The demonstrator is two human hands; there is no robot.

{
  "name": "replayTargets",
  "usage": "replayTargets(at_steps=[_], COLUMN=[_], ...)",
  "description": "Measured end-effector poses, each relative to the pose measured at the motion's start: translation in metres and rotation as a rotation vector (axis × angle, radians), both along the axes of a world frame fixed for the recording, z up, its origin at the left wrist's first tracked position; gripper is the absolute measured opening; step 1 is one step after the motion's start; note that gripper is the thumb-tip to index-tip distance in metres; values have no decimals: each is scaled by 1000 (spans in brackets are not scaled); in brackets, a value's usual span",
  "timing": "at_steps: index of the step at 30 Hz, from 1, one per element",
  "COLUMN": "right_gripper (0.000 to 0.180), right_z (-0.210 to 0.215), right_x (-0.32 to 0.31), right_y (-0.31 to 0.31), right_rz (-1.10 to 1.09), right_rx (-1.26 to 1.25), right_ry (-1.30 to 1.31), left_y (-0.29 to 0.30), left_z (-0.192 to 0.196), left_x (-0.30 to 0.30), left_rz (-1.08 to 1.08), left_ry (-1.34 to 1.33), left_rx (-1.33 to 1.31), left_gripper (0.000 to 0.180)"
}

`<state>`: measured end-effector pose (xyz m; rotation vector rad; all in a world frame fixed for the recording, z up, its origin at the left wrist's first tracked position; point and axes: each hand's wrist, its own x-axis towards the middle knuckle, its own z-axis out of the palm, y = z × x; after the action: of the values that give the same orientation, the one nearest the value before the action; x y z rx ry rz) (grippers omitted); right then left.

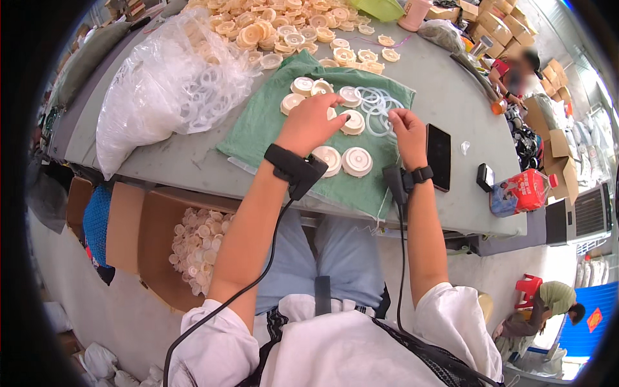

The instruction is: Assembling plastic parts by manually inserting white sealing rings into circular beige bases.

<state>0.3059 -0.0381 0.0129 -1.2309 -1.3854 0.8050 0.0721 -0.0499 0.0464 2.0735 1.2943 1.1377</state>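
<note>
My left hand reaches over cream round plastic caps on a green cloth. Its thumb and index finger are apart, with a partly hidden cap visible between them; firm contact cannot be made out. Beside the thumb lies another cap. My right hand pinches the edge of a translucent ring at the right of a loose cluster of rings. Nearer me, two caps sit side by side on the cloth. Each wrist wears a black strapped device with a cable.
A heap of cream caps covers the far table. At left slumps a clear bag of rings. To the right are a phone, a small black box and a red-labelled bottle. Below stands a cardboard box of small discs.
</note>
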Motion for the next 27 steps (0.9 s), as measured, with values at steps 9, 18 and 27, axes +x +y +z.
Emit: replayTargets(at_steps=[9,18,27], right_gripper=[20,22,19], right_z=[16,4,-7], right_x=[-13,-20,-25], right_y=[17,21,24], right_rz=[271,251,148], right_rx=[-260,-168,-32], right_ry=[182,-75,-318], left_y=[46,48,56], left_z=[-17,-17,-13], left_x=[18,15,25], left_rz=[-157,-42,-29], left_ry=[-203,139,605], left_rx=[-325,-258,-56], left_gripper=[26,23,19])
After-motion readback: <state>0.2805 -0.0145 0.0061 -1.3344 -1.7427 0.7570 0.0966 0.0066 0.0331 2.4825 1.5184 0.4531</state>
